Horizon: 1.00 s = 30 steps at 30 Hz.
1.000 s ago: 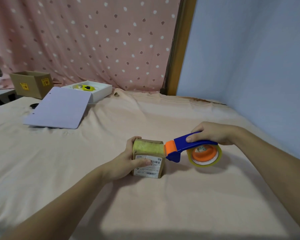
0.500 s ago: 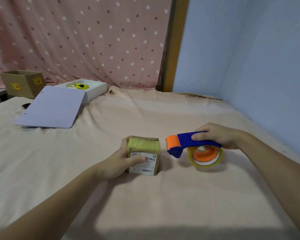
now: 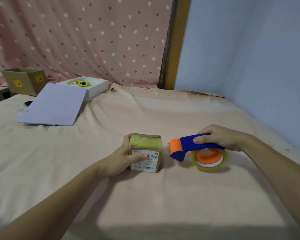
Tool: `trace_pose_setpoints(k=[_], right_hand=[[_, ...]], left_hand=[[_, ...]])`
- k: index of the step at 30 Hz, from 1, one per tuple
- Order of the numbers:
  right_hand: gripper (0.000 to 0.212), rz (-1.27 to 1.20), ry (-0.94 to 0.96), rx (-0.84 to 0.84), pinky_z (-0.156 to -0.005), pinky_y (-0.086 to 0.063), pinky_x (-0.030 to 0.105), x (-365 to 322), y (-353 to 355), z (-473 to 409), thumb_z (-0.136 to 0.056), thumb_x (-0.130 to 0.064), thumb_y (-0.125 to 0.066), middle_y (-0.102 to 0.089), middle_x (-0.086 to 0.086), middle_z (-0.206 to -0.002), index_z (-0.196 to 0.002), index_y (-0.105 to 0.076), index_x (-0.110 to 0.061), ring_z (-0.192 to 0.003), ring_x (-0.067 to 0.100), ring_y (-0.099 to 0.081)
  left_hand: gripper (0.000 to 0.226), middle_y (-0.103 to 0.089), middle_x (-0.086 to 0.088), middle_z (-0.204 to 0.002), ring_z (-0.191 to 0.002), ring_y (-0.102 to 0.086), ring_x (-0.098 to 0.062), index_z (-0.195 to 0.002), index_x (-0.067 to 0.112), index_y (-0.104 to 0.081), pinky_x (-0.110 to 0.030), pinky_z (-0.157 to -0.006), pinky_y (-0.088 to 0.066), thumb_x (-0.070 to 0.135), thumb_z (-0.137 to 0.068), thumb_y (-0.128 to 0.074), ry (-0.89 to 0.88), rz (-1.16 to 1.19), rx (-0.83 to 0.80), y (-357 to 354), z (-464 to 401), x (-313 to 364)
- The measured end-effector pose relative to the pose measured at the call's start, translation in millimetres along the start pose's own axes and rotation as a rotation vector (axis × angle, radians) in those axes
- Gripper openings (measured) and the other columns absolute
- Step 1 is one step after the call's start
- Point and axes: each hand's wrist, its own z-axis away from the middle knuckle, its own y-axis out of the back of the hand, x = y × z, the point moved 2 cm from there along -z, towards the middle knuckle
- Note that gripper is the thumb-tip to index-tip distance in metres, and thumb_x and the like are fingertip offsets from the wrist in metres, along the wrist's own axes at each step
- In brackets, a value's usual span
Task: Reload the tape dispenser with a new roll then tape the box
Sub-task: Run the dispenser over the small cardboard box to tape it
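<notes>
Left hand clamps the box, right hand grips the loaded dispenser just beside it — taping step, next press it on.

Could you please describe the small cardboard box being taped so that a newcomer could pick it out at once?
On the peach cloth, look near the middle, just in front of the person. The small cardboard box sits there, held by the left hand, with the blue-and-orange tape dispenser in the right hand beside it. Unlike the larger open carton far left, it has a yellowish taped top and a white barcode label.
</notes>
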Motion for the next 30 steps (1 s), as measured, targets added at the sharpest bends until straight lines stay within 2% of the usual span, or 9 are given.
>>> trace_pose_setpoints(k=[7,11,13,15,19,25,27,30], right_hand=[[0.038,0.209,-0.054,-0.026,-0.066,-0.049,0.028,-33.3,-9.1,-16.5,-0.082,-0.055,-0.077,-0.074,-0.002,-0.074,-0.085,-0.075,-0.017,-0.070,0.012,-0.065],[0.046,0.356,-0.064,-0.028,-0.065,-0.051,0.030,-62.7,-7.8,-27.0,-0.081,-0.055,-0.079,-0.074,0.008,-0.075,-0.086,-0.077,-0.010,-0.068,0.017,-0.065],[0.056,0.401,-0.061,-0.015,-0.062,-0.049,0.033,-75.5,-6.9,-33.6,-0.076,-0.057,-0.082,-0.067,0.012,-0.070,-0.084,-0.076,-0.002,-0.065,0.019,-0.059],[0.060,0.438,-0.078,-0.014,-0.061,-0.044,0.033,-82.1,-7.2,-40.4,-0.074,-0.058,-0.083,-0.062,0.009,-0.067,-0.081,-0.074,0.001,-0.065,0.022,-0.053],[0.061,0.458,-0.100,-0.017,-0.062,-0.044,0.032,-81.1,-8.7,-46.4,-0.074,-0.058,-0.082,-0.065,0.007,-0.069,-0.087,-0.077,0.002,-0.067,0.021,-0.055],[0.058,0.491,-0.095,-0.061,-0.061,-0.046,0.028,-88.6,-8.9,-47.1,-0.078,-0.055,-0.080,-0.067,0.007,-0.073,-0.095,-0.078,0.001,-0.069,0.019,-0.057],[0.055,0.556,-0.086,-0.071,-0.057,-0.043,0.027,-88.1,-19.1,-51.9,-0.077,-0.054,-0.082,-0.064,0.004,-0.067,-0.085,-0.077,0.000,-0.063,0.016,-0.054],[0.048,0.676,-0.036,-0.064,-0.058,-0.041,0.031,-84.4,-40.2,-63.1,-0.073,-0.055,-0.083,-0.057,0.004,-0.060,-0.066,-0.070,-0.009,-0.058,0.018,-0.051]], left_hand=[[0.075,-0.058,-0.003,-0.131,-0.114,-0.065,-0.001,-0.144,0.019,-0.020,-0.023,-0.088,-0.054,0.014,-0.090,-0.073,-0.005,0.053,-0.018,0.2,0.0,-2.3],[0.085,-0.061,-0.008,-0.134,-0.121,-0.064,-0.011,-0.147,0.026,-0.016,-0.034,-0.098,-0.054,0.025,-0.086,-0.075,-0.004,0.088,-0.042,0.7,-1.1,-6.0],[0.087,-0.064,-0.005,-0.132,-0.121,-0.064,-0.011,-0.148,0.029,-0.013,-0.033,-0.097,-0.054,0.025,-0.085,-0.074,-0.005,0.098,-0.047,0.3,-1.7,-7.4],[0.086,-0.064,-0.005,-0.131,-0.119,-0.065,-0.009,-0.148,0.029,-0.013,-0.029,-0.093,-0.055,0.023,-0.087,-0.074,-0.010,0.105,-0.053,-0.9,-2.5,-7.5],[0.073,-0.062,-0.009,-0.131,-0.116,-0.066,-0.008,-0.143,0.027,-0.019,-0.025,-0.088,-0.055,0.014,-0.092,-0.069,-0.034,0.092,-0.060,-3.3,-3.2,-5.2],[0.070,-0.048,-0.008,-0.142,-0.121,-0.063,-0.011,-0.141,0.026,-0.028,-0.026,-0.090,-0.054,0.023,-0.088,-0.074,-0.049,0.073,-0.071,-0.9,-4.1,-5.7],[0.067,-0.044,-0.003,-0.142,-0.120,-0.062,-0.005,-0.141,0.023,-0.030,-0.024,-0.091,-0.054,0.022,-0.089,-0.074,-0.047,0.054,-0.047,-0.5,-4.9,-5.9],[0.066,-0.037,0.007,-0.139,-0.117,-0.059,0.006,-0.141,0.021,-0.032,-0.020,-0.092,-0.053,0.023,-0.090,-0.074,-0.044,0.020,-0.015,-1.1,-6.1,-4.0]])
